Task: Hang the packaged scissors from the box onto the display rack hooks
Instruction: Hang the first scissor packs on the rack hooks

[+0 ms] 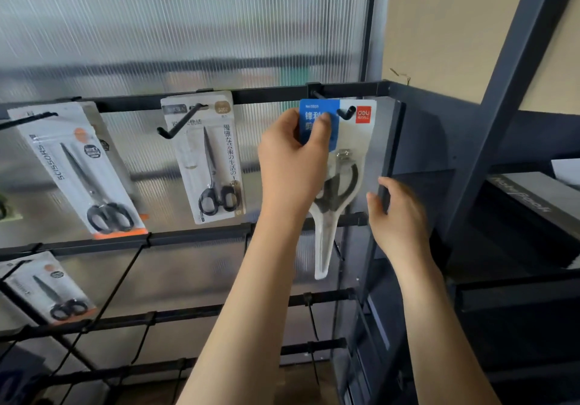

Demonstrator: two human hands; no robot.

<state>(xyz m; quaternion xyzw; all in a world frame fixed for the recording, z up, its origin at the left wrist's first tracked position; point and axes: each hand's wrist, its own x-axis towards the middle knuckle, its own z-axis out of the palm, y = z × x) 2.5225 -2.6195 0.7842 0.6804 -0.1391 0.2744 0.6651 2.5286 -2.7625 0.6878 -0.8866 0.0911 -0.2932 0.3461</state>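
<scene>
Head camera looks up at a black display rack (194, 238) backed by a ribbed translucent panel (188, 21), with a dark shelf unit (518, 216) off to the right. Three scissor packs already hang there: a white one with an orange base (78, 166) at upper left, a second pack printed with Japanese text (208, 156) on the middle hook, and a smaller one (50, 288) on the row below. Bare black hooks (125, 279) jut forward from the lower bars. At the top right, a blue-and-white packaged scissors (351, 141) sits on the rightmost hook (346, 112), whose tip pokes out through the card's hole. Its long axis runs near vertical — handles up under the card, clear-sheathed blades pointing down and slightly left, crossing the bar beneath. Left hand (293, 160), arm raised from below, pinches the blue part of the card, thumb on the front and fingers behind. Right hand (397, 213) hovers just beside the pack's lower right edge, near the rack's side post (389, 166) — fingers loosely extended, holding nothing, somewhat blurred.
</scene>
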